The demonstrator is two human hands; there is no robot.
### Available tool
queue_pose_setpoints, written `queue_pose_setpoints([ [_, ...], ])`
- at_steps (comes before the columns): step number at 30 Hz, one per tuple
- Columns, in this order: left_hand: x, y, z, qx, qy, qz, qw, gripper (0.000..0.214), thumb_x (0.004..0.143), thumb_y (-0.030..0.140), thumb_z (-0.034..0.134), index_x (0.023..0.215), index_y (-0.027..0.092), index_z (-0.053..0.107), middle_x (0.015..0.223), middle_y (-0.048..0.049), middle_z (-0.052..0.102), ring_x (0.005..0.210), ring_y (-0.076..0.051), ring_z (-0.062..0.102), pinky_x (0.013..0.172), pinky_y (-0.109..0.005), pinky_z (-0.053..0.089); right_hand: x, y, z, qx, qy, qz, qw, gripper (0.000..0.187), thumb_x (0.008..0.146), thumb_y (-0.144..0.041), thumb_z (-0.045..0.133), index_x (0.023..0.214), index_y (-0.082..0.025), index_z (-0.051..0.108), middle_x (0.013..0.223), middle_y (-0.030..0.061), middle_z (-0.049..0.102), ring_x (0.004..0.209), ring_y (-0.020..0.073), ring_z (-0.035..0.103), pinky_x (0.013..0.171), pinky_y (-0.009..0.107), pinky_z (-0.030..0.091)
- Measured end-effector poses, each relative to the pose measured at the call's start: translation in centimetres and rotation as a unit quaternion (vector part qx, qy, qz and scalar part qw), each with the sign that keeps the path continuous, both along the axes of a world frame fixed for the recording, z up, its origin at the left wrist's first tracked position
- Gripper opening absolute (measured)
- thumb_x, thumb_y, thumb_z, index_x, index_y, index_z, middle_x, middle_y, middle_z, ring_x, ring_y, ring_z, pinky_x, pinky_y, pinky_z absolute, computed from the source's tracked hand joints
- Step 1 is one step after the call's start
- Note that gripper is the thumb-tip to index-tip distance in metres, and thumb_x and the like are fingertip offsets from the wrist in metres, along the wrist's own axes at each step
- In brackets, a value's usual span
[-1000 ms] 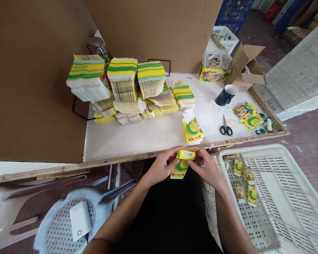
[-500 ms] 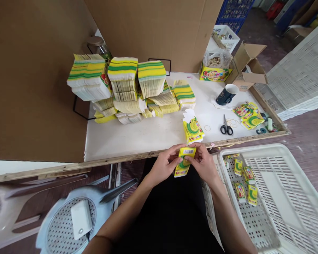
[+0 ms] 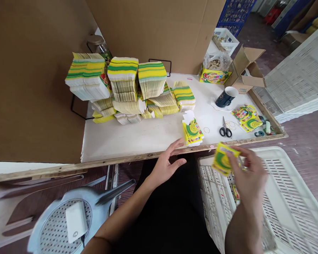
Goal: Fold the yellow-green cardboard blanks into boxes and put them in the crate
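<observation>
My right hand (image 3: 250, 169) grips a small yellow-and-green carton (image 3: 224, 158), blurred by motion, over the near side of the white plastic basket (image 3: 277, 151). Fingers apart and holding nothing, my left hand (image 3: 166, 162) hovers by the table's wooden front edge. Just beyond it lies a small pile of flat yellow cartons (image 3: 193, 130) with white flaps. Part of another small carton (image 3: 235, 193) shows in the basket; my right hand and forearm hide the others.
Bundled stacks of flat cartons (image 3: 123, 76) stand at the back left of the white table. Scissors (image 3: 225, 128), a dark mug (image 3: 226, 97) and loose cartons (image 3: 247, 116) lie to the right. A blue stool (image 3: 98, 208) holding a white device (image 3: 76, 221) is at lower left.
The small carton has left both hands' shared grip. My right hand has carried it rightward over the basket, while my left hand has let go and opened.
</observation>
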State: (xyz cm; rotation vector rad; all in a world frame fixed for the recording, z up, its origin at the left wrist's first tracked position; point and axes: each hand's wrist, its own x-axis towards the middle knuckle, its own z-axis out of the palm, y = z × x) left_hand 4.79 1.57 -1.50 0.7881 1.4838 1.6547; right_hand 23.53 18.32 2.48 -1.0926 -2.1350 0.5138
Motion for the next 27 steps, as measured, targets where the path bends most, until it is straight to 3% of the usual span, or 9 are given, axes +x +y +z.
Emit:
queue_pose_setpoints([
  [2,-0.3,0.0,-0.3,-0.008,0.008,0.02,1.0,0.064,0.084,0.035,0.07,0.142,0.026,0.045,0.138,-0.0122,0.057,0.12,-0.025,0.061,0.109,-0.041,0.043,1.4,1.8,0.8,0.092,-0.069,-0.035,0.993,0.038,0.086,-0.053,0.065,0.109,-0.023,0.072,0.105,0.0119,0.065,0.103,0.0313,0.055,0.093,0.048,0.039],
  [4,-0.4,0.2,-0.5,-0.016,0.005,0.025,1.0,0.057,0.085,0.036,0.069,0.137,0.023,0.05,0.134,-0.0125,0.061,0.116,-0.024,0.064,0.106,-0.041,0.045,0.8,3.1,0.3,0.099,-0.079,0.004,0.992,0.04,0.087,-0.056,0.063,0.105,-0.023,0.072,0.104,0.0123,0.066,0.105,0.032,0.056,0.094,0.049,0.039],
  [7,0.0,0.3,-0.6,-0.014,0.009,0.011,1.0,0.045,0.085,0.035,0.068,0.126,0.019,0.058,0.126,-0.0121,0.066,0.11,-0.023,0.066,0.103,-0.039,0.047,-3.5,4.0,-3.1,0.029,-0.042,0.087,0.995,0.04,0.089,-0.055,0.06,0.106,-0.02,0.07,0.103,0.0122,0.068,0.1,0.0285,0.058,0.088,0.044,0.044],
  [11,-0.2,-0.6,-0.4,-0.038,0.034,0.019,0.999,0.039,0.086,0.035,0.067,0.121,0.018,0.062,0.122,-0.0112,0.068,0.11,-0.022,0.066,0.104,-0.039,0.047,-9.2,4.7,-7.4,-0.031,-0.046,0.055,0.997,0.045,0.086,-0.055,0.059,0.101,-0.014,0.07,0.09,0.0137,0.067,0.089,0.0278,0.057,0.085,0.044,0.043],
  [14,-1.2,-1.6,-0.5,-0.059,0.038,0.058,0.996,0.039,0.086,0.037,0.067,0.119,0.019,0.063,0.119,-0.0113,0.069,0.11,-0.023,0.066,0.104,-0.04,0.046,-9.9,5.0,-8.0,-0.05,-0.003,0.023,0.998,0.038,0.084,-0.052,0.06,0.088,-0.016,0.07,0.082,0.0107,0.067,0.081,0.0246,0.057,0.08,0.04,0.044],
  [16,-1.7,-1.9,-0.6,-0.059,0.016,0.086,0.994,0.04,0.084,0.039,0.069,0.117,0.018,0.064,0.116,-0.0121,0.07,0.108,-0.023,0.066,0.104,-0.042,0.047,-9.1,4.4,-7.3,-0.115,0.061,0.011,0.991,0.036,0.081,-0.051,0.065,0.087,-0.016,0.068,0.079,0.0083,0.067,0.07,0.0207,0.056,0.072,0.037,0.046],
  [18,-1.8,-1.5,-0.7,-0.04,-0.026,0.094,0.994,0.042,0.083,0.042,0.069,0.117,0.017,0.064,0.117,-0.0131,0.07,0.108,-0.024,0.067,0.104,-0.043,0.047,-8.2,3.1,-6.5,-0.231,0.142,0.04,0.962,0.038,0.078,-0.051,0.07,0.091,-0.016,0.066,0.076,0.0064,0.068,0.064,0.018,0.057,0.067,0.034,0.049],
  [21,-1.6,-0.3,-1.2,0.029,-0.097,0.06,0.993,0.052,0.084,0.047,0.068,0.126,0.018,0.061,0.128,-0.015,0.066,0.114,-0.027,0.065,0.106,-0.043,0.046,-7.5,0.0,-5.5,-0.384,0.238,0.11,0.885,0.04,0.074,-0.048,0.077,0.097,-0.018,0.064,0.081,0.0058,0.071,0.072,0.0187,0.065,0.072,0.034,0.054],
  [27,-1.1,1.0,-1.4,0.125,-0.201,-0.033,0.971,0.057,0.076,0.057,0.071,0.117,0.018,0.067,0.128,-0.0144,0.066,0.123,-0.03,0.059,0.107,-0.044,0.045,-7.4,-4.6,-5.4,-0.532,0.265,0.149,0.79,0.039,0.067,-0.043,0.085,0.093,-0.019,0.07,0.093,0.0074,0.075,0.084,0.0208,0.07,0.083,0.037,0.057],
])
